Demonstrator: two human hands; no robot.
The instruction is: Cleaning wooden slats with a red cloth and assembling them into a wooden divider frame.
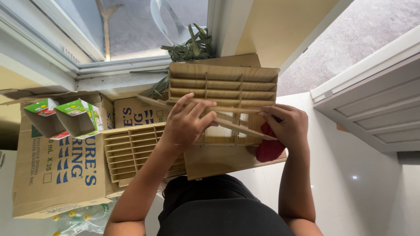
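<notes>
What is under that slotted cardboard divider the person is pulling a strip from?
Under the cardboard divider lies a flat cardboard sheet, its lower edge showing. A red cloth peeks out beneath the right hand. The rest underneath is covered by the divider and the left hand.
</notes>
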